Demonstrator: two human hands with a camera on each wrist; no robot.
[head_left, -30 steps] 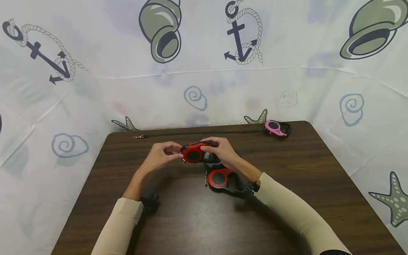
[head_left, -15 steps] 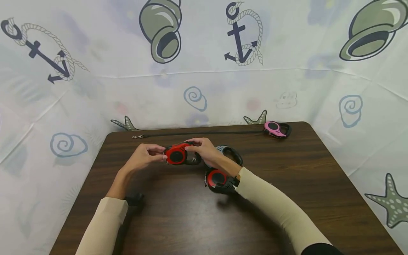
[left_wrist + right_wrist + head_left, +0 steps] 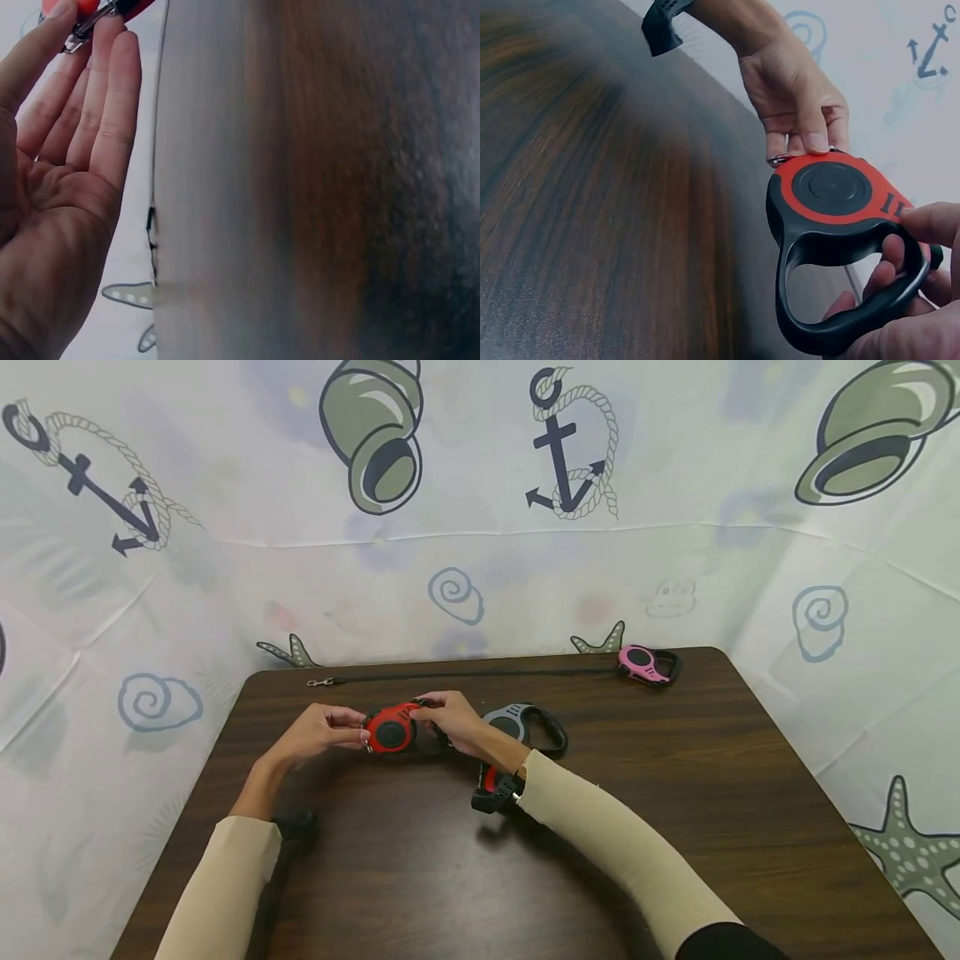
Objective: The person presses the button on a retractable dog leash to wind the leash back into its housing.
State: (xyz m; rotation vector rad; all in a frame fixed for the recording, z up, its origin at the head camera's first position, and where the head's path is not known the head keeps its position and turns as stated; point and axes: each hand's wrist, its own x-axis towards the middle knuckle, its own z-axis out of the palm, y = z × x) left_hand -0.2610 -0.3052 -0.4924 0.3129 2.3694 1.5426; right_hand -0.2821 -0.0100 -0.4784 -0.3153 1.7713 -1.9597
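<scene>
A red and black retractable dog leash (image 3: 390,735) is held up over the table between both hands. My left hand (image 3: 318,731) pinches its front end between thumb and fingers, beside the metal clip (image 3: 91,28). On the other side, my right hand (image 3: 453,720) grips the casing near the black loop handle (image 3: 784,289), thumb on the red face and some fingers through the loop. Behind my right wrist lies a grey retractable leash (image 3: 510,718) with a black handle. Another red leash (image 3: 491,777) lies nearer, mostly hidden by the right wrist and its black band.
A pink retractable leash (image 3: 639,665) lies at the table's back right. Its dark strap (image 3: 480,674) stretches along the back edge to a metal clip (image 3: 321,682) at the left. A printed cloth (image 3: 337,593) hangs behind the brown wooden table (image 3: 405,877).
Both hands have carried the red leash leftward, away from the grey and the other red leash. The grey one has come into fuller view, while the right wrist now covers most of the nearer red one.
</scene>
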